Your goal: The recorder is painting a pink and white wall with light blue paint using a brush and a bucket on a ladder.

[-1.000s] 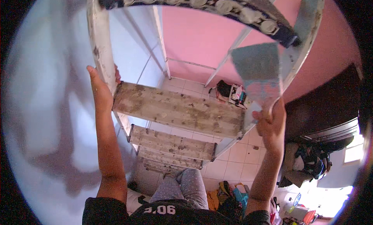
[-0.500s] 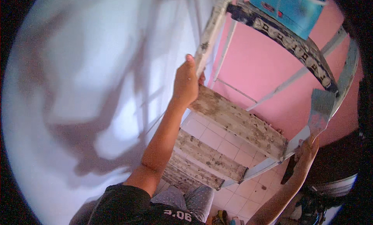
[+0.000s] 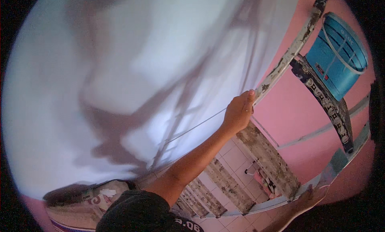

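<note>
My left hand (image 3: 239, 113) is wrapped round the left rail of a paint-spattered stepladder (image 3: 285, 60), with the thumb lying along the rail. At the lower right, my right hand (image 3: 305, 198) is closed beside the other rail. It holds what looks like a putty knife (image 3: 336, 164), whose wide greyish blade points upward and narrows toward the fingers; the handle is hidden. A blue bucket (image 3: 337, 57) with a white handle stands on the ladder's dark top step (image 3: 327, 101). Below my left hand lies a worn, stained step (image 3: 269, 156), with several more lower down.
A smooth white wall (image 3: 120, 39) with shadows fills the left side. Behind the ladder is a pink wall (image 3: 284, 116). Pale floor tiles (image 3: 234, 162) show between the steps. A patterned, cloth-like covering (image 3: 106, 198) lies at the lower left.
The view has swung left, so the ladder, bucket and both hands sit farther right and lower. My left hand stays on the rail, and my right hand keeps the putty knife.
</note>
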Demonstrator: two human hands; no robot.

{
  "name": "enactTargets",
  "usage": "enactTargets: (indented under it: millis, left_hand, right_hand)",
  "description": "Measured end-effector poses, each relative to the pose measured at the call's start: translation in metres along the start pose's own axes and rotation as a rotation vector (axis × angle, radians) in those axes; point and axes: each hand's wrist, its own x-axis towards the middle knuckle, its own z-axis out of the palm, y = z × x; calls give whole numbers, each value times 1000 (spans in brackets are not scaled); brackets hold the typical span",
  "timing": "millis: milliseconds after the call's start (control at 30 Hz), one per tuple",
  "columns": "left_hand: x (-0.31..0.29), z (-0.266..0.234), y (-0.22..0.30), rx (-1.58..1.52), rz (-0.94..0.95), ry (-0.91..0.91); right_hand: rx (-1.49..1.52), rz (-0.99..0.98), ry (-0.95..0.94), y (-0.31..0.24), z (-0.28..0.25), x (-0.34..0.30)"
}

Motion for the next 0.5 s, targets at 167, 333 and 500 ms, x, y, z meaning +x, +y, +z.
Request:
enactTargets:
  millis: [167, 333, 500]
  left_hand:
    - [7, 5, -25, -15, 124, 12]
    - [-31, -25, -41, 233, 457, 214]
    - [-140, -148, -31, 249, 208, 175]
  right_hand:
    - [273, -51, -94, -87, 89, -89]
    - [211, -154, -794, -153, 152, -84]
    - [954, 296, -782, -101, 213, -83]
